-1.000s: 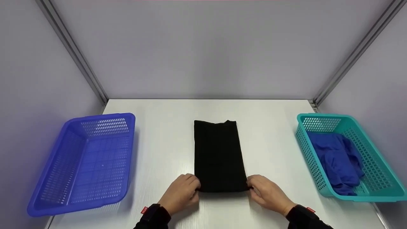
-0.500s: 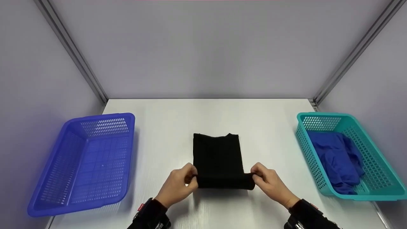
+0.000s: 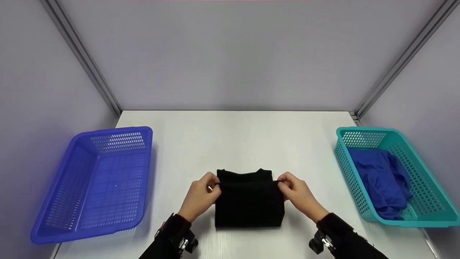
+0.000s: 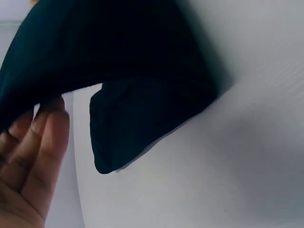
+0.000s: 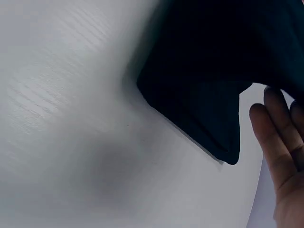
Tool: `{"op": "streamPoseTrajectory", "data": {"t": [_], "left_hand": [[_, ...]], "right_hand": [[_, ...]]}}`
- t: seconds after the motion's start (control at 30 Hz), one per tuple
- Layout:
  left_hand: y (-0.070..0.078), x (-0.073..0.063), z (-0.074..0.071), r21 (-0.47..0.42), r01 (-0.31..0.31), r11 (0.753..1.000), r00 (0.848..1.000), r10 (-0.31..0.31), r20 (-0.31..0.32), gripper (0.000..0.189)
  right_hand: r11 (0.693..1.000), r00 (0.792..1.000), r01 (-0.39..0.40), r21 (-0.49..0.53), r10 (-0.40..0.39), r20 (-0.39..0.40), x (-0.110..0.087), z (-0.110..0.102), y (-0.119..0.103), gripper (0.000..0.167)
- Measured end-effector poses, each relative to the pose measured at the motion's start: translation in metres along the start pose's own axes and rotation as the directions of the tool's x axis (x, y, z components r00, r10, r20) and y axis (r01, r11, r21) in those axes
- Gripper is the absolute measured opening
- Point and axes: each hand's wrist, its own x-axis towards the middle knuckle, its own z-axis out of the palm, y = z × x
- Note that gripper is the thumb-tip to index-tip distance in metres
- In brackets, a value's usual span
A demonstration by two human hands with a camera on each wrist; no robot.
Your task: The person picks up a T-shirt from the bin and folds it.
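A black folded garment lies in front of me on the white table, its near part lifted and doubled over toward the far edge. My left hand pinches the left corner of the raised flap, while my right hand pinches the right corner. From the left wrist, the cloth arches above its lower layer, with my left fingers under the raised edge. The right wrist view has the same arch, the lower layer resting on the table and my right fingers beside the lifted edge.
A blue plastic basket stands on the left with nothing seen inside. At the right, a teal basket holds a crumpled blue cloth. Grey panels enclose the table at the back and sides.
Both hands have lifted the garment's near edge and carried it away from me, over the rest of it. The whole garment has also slid nearer, and its visible length is shorter.
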Motion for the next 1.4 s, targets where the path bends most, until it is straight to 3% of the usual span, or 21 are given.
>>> {"op": "streamPoseTrajectory", "data": {"t": [0.17,0.37,0.53,0.77,0.93,1.03,1.17,1.23,1.3,1.4], "left_hand": [[-0.003,0.018,0.005,0.134,0.018,0.991,0.994,-0.003,-0.107,0.007],[-0.011,0.034,0.013,0.218,0.078,0.973,0.985,-0.041,-0.167,0.004],[-0.021,0.042,0.021,0.288,0.085,0.954,0.981,-0.03,-0.192,0.002],[-0.031,0.047,0.03,0.353,0.138,0.925,0.977,-0.069,-0.201,0.005],[-0.034,0.048,0.033,0.353,0.165,0.921,0.974,-0.096,-0.205,0.012],[-0.038,0.047,0.035,0.388,0.142,0.911,0.974,-0.057,-0.221,0.025],[-0.044,0.042,0.037,0.481,0.094,0.872,0.978,0.008,-0.206,0.03],[-0.046,0.041,0.038,0.473,0.116,0.874,0.983,-0.033,-0.18,0.032],[-0.046,0.041,0.036,0.412,0.183,0.893,0.981,-0.136,-0.142,0.036],[-0.047,0.043,0.035,0.31,0.307,0.9,0.952,-0.296,-0.084,0.043]], "right_hand": [[0.995,0.996,-0.007,-0.103,-0.001,-0.086,0.021,0.004,0.001,0.009],[0.965,0.989,-0.012,-0.262,-0.027,-0.148,0.043,0.01,0.007,0.007],[0.933,0.987,-0.047,-0.357,-0.01,-0.158,0.054,0.014,0.014,0.008],[0.909,0.987,-0.056,-0.412,-0.011,-0.158,0.061,0.02,0.022,0.006],[0.903,0.987,-0.068,-0.425,-0.002,-0.162,0.062,0.022,0.024,0.009],[0.881,0.988,-0.06,-0.469,-0.016,-0.156,0.06,0.023,0.026,0.019],[0.834,0.989,-0.04,-0.551,-0.045,-0.14,0.055,0.025,0.031,0.03],[0.832,0.989,-0.06,-0.551,-0.024,-0.144,0.054,0.025,0.034,0.036],[0.854,0.988,-0.102,-0.51,0.028,-0.151,0.055,0.025,0.036,0.042],[0.889,0.984,-0.163,-0.427,0.115,-0.137,0.057,0.027,0.039,0.045]]}}
